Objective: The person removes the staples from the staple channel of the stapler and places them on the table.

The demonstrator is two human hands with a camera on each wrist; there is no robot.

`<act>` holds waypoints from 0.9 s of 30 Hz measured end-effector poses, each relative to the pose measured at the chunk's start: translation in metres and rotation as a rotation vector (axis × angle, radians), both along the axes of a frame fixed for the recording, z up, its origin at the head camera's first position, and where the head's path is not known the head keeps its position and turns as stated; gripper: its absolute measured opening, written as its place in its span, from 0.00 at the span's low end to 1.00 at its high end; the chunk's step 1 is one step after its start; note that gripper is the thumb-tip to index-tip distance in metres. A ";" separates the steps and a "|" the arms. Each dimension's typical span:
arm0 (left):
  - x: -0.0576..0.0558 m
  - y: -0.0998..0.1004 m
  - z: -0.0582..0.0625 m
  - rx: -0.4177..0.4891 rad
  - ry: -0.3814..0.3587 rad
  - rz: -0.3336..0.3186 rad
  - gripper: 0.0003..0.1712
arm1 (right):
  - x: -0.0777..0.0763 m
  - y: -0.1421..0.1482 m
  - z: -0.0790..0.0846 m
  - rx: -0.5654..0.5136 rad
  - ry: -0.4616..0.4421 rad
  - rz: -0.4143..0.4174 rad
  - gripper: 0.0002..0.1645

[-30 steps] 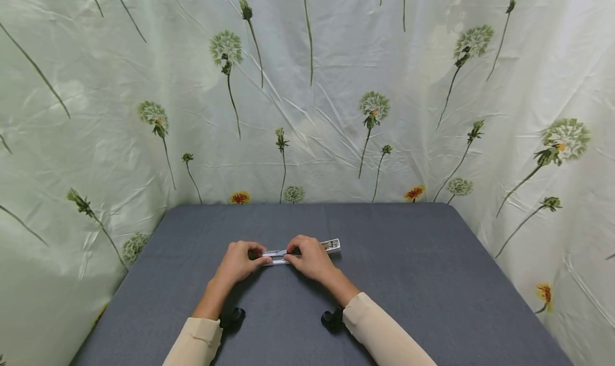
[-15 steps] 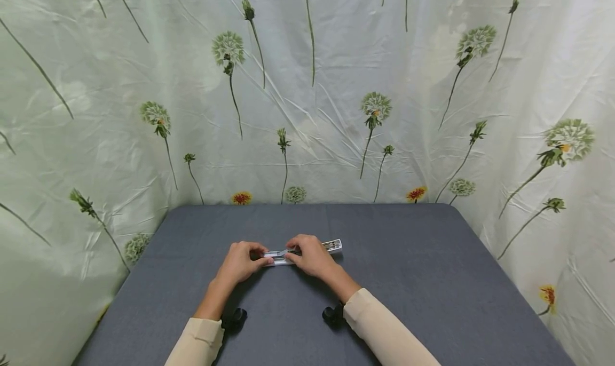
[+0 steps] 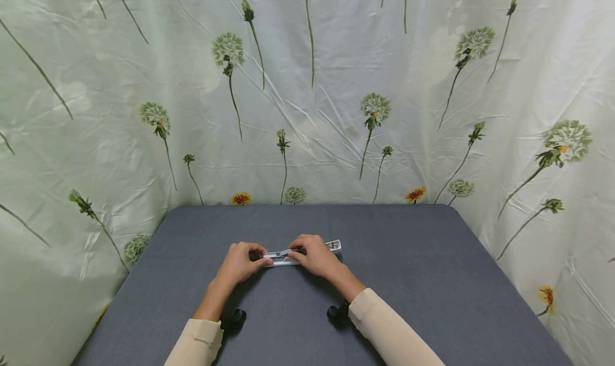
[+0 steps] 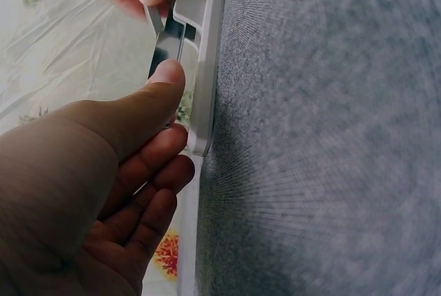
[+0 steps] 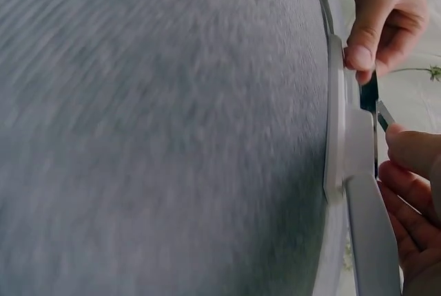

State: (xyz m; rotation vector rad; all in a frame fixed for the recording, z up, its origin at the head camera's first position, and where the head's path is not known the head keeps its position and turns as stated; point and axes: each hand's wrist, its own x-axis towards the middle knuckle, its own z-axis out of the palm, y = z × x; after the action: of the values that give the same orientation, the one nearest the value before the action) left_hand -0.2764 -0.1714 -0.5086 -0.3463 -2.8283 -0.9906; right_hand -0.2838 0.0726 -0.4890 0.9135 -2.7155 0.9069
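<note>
An opened stapler (image 3: 282, 262) lies on the table, its light grey base (image 4: 200, 110) flat on the cloth. Its top cover (image 3: 333, 245) is swung back to the right, past my right hand. My left hand (image 3: 238, 262) pinches the left end of the dark metal staple channel (image 4: 165, 45) between thumb and index finger. The other left fingers hang loosely curled below. Over the channel's middle, my right hand (image 3: 313, 256) pinches a thin grey strip (image 5: 384, 113), which looks like a row of staples. It tilts up from the channel; its far end is hidden by my fingers.
Dark grey cloth covers the table (image 3: 408, 280). A pale curtain (image 3: 326, 115) with dandelion prints hangs behind the back edge and along both sides. Black wrist cameras (image 3: 338, 315) sit under both wrists, close above the cloth.
My right hand has shifted slightly to the right along the stapler, and the thin strip's raised end has moved with it. My left hand stays in place on the channel's end.
</note>
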 end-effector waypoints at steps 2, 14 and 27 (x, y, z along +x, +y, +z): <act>0.000 0.000 0.000 -0.002 -0.001 0.004 0.10 | 0.001 0.004 0.002 -0.008 0.001 -0.002 0.10; 0.002 0.000 0.002 0.008 -0.002 0.007 0.11 | 0.002 0.033 0.010 -0.043 0.058 -0.023 0.11; 0.002 0.001 0.002 0.000 -0.005 -0.002 0.12 | 0.004 0.065 0.017 -0.056 0.076 -0.059 0.11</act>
State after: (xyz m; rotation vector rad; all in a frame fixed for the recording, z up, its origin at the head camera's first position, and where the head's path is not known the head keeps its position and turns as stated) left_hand -0.2745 -0.1708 -0.5065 -0.3466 -2.8331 -0.9924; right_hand -0.2800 0.1376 -0.4720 0.8358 -2.6242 0.9127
